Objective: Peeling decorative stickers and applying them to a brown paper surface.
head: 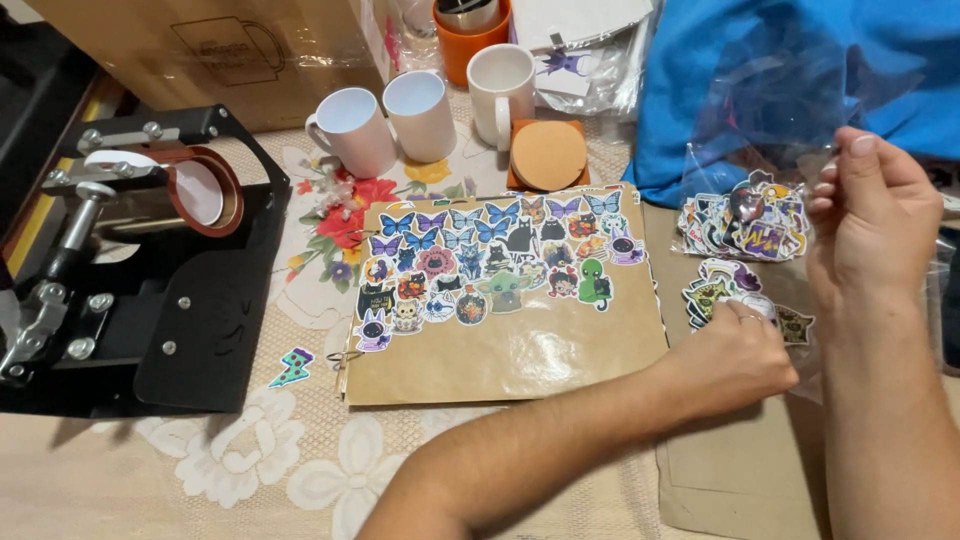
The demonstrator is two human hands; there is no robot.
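While the person leans over the table, the left hand [735, 355] reaches across to the right side and rests with curled fingers on a small pile of stickers [722, 290] that lies on a brown paper sheet; the fingertips press on the pile, but I cannot tell if they really pinch one sticker. The right hand [868, 215] is lifted a little higher and grasps between thumb and fingers the edge of a clear plastic bag [775, 110], which is held up and open in front of a blue cloth [700, 60]. Inside the lower part of this bag there is a second bunch of stickers [748, 222], just above the pile on the table. In the middle of the table lies a brown paper folder [505, 350], and its upper half is covered with many colourful stickers: blue and purple butterflies, cats, small green figures. One single sticker [292, 368] lies alone on the flowered tablecloth [300, 470], left of the folder. Behind the folder stand three white mugs [420, 115] and a stack of round cork coasters [548, 155]. On the far left stands a black mug press [130, 260], well apart from both hands.
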